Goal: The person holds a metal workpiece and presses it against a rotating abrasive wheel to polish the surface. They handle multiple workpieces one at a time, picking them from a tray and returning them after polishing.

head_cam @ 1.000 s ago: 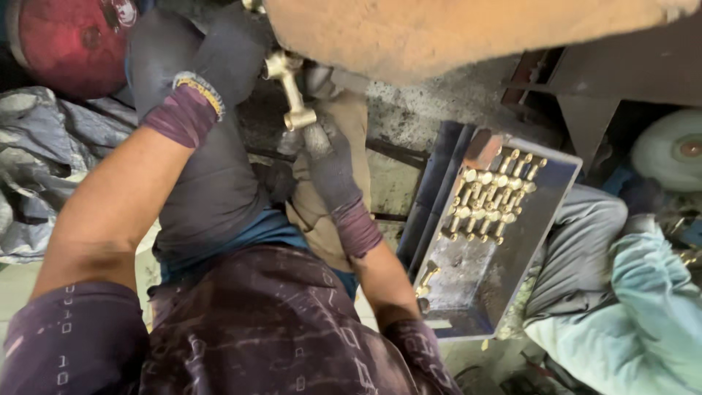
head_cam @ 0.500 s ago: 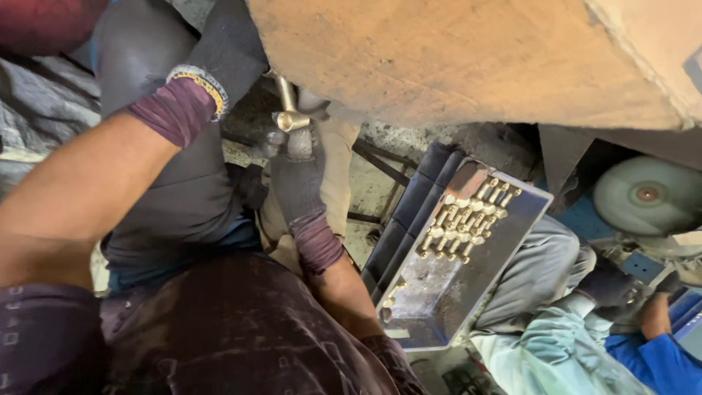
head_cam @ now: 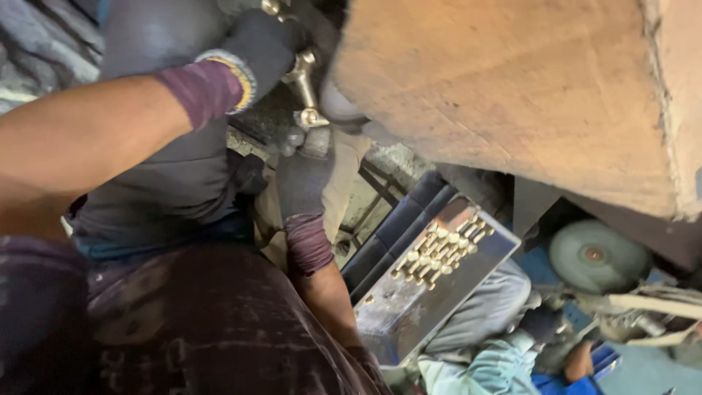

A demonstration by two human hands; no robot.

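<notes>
Under the cardboard slab [head_cam: 512,95], both gloved hands grasp a brass fitting [head_cam: 306,88]: left hand [head_cam: 259,47] above, right hand [head_cam: 303,172] below, fingertips partly hidden.

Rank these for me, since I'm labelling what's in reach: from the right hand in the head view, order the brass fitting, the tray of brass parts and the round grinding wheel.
1. Brass fitting: at the right hand, just above it.
2. Tray of brass parts: lower right of the hand.
3. Grinding wheel: far right.
</notes>
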